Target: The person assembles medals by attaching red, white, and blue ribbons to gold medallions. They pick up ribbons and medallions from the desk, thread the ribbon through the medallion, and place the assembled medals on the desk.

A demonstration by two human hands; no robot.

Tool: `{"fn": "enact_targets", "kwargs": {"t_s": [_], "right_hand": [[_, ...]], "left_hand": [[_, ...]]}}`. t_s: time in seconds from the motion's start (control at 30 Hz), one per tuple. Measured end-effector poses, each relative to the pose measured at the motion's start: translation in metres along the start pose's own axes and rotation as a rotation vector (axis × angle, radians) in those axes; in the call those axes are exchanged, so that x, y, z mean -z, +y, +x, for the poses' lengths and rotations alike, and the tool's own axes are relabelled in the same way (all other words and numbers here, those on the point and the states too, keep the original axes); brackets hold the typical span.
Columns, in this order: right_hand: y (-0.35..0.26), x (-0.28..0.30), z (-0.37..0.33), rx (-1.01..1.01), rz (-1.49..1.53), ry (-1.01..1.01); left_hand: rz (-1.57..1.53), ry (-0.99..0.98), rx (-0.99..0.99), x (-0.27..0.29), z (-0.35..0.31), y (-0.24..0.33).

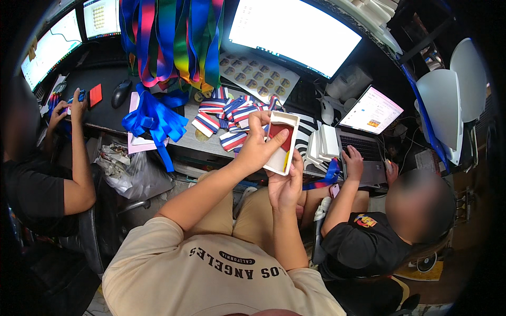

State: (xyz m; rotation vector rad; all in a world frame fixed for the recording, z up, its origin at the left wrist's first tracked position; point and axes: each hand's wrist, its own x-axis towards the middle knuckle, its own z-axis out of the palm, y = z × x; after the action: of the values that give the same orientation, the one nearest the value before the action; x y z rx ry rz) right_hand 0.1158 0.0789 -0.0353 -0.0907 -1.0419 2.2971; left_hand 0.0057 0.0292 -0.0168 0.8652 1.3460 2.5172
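Note:
Over the desk's front edge, both my hands hold a small, shallow white box (295, 138), tilted, with a dark red inside. My left hand (255, 150) grips its left side, fingers behind and thumb pressed onto the red part. My right hand (285, 188) is closed around its lower right end from beneath. Something yellow (286, 159) shows inside near the right wall; its kind cannot be made out. Just beyond the box lie red, white and blue striped ribbons (213, 104). Right of it stands a group of white boxes (322, 145).
Blue ribbons (153, 118) lie on the desk to the left; many coloured ribbons (176, 42) hang behind. A sheet of round stickers (258, 76) lies below a monitor (295, 31). A person at right uses a laptop (371, 110); a person at left handles a small blue item (81, 95).

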Motion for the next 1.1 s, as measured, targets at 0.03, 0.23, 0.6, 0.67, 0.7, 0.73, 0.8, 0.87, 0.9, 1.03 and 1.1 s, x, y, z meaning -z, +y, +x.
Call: {"fn": "enact_targets", "kwargs": {"t_s": [0.03,0.23,0.6,0.67,0.7,0.73,0.8,0.87,0.9,1.03,1.1], "right_hand": [[0.0,0.0,-0.001,-0.012,0.014,-0.002],[0.001,0.002,-0.006,-0.038,0.026,-0.069],[-0.002,-0.001,-0.002,0.169,-0.425,0.113],[-0.009,-0.004,0.0,0.2,-0.419,0.067],[-0.014,-0.006,0.001,0.166,-0.466,0.08],[-0.019,-0.01,0.002,0.32,-0.68,0.05],[-0.03,-0.021,0.004,0.651,-1.091,-0.035],[-0.052,-0.03,0.009,0.95,-1.448,-0.226],[-0.061,-0.035,0.012,1.041,-1.519,-0.366],[-0.093,-0.059,0.022,1.254,-1.601,-0.606],[-0.11,-0.074,0.031,1.389,-1.584,-0.596]], "left_hand": [[0.031,0.048,-0.031,-0.002,0.001,-0.001],[-0.265,-0.044,0.243,0.003,0.001,0.017],[0.005,0.138,-0.024,0.0,-0.003,0.018],[-0.012,0.027,0.008,0.002,-0.004,0.027],[-0.044,-0.031,0.064,0.004,-0.005,0.032],[-0.075,-0.089,0.122,0.007,-0.005,0.037],[-0.059,-0.093,0.188,0.014,-0.001,0.048],[-0.145,-0.065,0.25,0.017,0.003,0.059],[-0.209,-0.07,0.31,0.017,0.003,0.065],[-0.34,-0.256,0.504,0.026,-0.004,0.099],[-0.542,-0.251,0.463,0.026,-0.006,0.11]]}}
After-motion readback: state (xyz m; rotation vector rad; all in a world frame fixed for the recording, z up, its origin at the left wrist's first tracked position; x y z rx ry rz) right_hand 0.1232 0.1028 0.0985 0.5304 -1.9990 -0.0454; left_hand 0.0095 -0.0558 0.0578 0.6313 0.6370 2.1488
